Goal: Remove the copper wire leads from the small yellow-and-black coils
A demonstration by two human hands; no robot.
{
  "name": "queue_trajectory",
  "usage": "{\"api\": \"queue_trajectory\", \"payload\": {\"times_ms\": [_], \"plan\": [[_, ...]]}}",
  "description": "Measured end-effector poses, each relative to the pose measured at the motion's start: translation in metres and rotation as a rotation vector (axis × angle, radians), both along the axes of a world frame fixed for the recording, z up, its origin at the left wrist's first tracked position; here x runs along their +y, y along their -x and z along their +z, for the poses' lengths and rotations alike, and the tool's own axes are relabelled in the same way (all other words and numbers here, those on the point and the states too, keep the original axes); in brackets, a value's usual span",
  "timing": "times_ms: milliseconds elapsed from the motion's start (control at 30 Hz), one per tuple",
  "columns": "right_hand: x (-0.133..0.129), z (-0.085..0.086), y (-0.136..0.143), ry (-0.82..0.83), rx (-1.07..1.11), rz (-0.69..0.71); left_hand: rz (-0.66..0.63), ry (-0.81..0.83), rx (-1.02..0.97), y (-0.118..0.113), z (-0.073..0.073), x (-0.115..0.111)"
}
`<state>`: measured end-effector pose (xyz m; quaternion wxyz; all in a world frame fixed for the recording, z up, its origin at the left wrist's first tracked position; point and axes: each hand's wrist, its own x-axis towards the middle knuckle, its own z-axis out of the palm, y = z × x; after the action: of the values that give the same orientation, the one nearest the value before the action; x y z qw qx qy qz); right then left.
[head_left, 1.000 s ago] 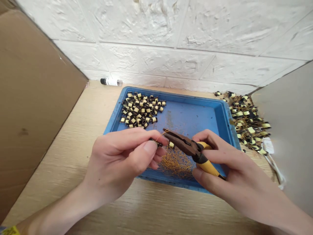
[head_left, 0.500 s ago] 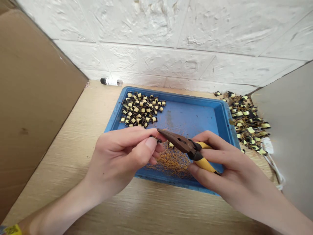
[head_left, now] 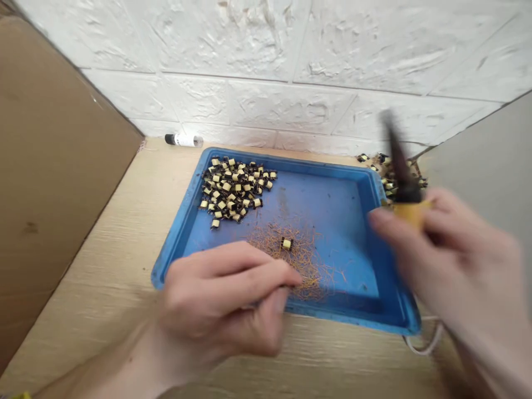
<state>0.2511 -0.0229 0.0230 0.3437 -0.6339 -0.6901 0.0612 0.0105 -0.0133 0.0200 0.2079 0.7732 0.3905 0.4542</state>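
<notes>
My left hand (head_left: 233, 299) is over the near edge of the blue tray (head_left: 266, 158), thumb and forefinger pinched together; whatever is between them is hidden. Just beyond its fingertips, one small black-and-yellow transformer (head_left: 286, 244) lies on a loose heap of thin copper-coloured wire clippings (head_left: 310, 277). Raised at the tray's right side, my right hand (head_left: 453, 260) is closed round the yellow handles of long-nose pliers (head_left: 403, 166). Their dark jaws point up toward the wall and are smeared by motion. A pile of similar transformers (head_left: 236, 188) fills the tray's back left.
More transformers with long wires (head_left: 390, 183) lie on the table right of the tray, partly behind my right hand. A small black-capped bottle (head_left: 183, 140) rests by the white brick wall (head_left: 266, 105). Cardboard (head_left: 54, 183) stands at the left. A white cable (head_left: 428, 346) is at lower right.
My right hand has swung the pliers away from my left fingertips, up and to the right. The left hand has moved a little down and right and turned, hiding the small black part.
</notes>
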Motion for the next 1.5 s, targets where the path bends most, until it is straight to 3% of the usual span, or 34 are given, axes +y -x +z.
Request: {"api": "queue_trajectory", "payload": {"times_ms": [67,200,267,400,633,1200,1500], "plan": [[0.003,0.001,-0.009,-0.018,0.004,-0.12,-0.008,0.08,-0.044,0.0,-0.001,0.001],[0.003,-0.001,-0.001,-0.02,-0.017,0.163,0.059,0.388,-0.268,0.007,-0.003,0.009],[0.002,-0.001,0.008,0.016,-0.031,0.269,0.054,0.444,-0.344,0.01,-0.003,0.01],[0.001,0.002,0.011,0.086,-0.032,0.344,-0.006,0.492,-0.383,0.011,-0.003,0.006],[0.004,0.006,0.001,0.161,-0.099,0.424,0.011,0.471,-0.402,0.01,-0.003,0.006],[-0.006,-0.002,0.01,0.337,0.127,0.533,-0.07,0.383,-0.246,0.008,-0.003,0.008],[-0.007,0.003,0.022,0.184,0.002,0.439,0.041,0.288,-0.155,0.009,-0.002,0.009]]}}
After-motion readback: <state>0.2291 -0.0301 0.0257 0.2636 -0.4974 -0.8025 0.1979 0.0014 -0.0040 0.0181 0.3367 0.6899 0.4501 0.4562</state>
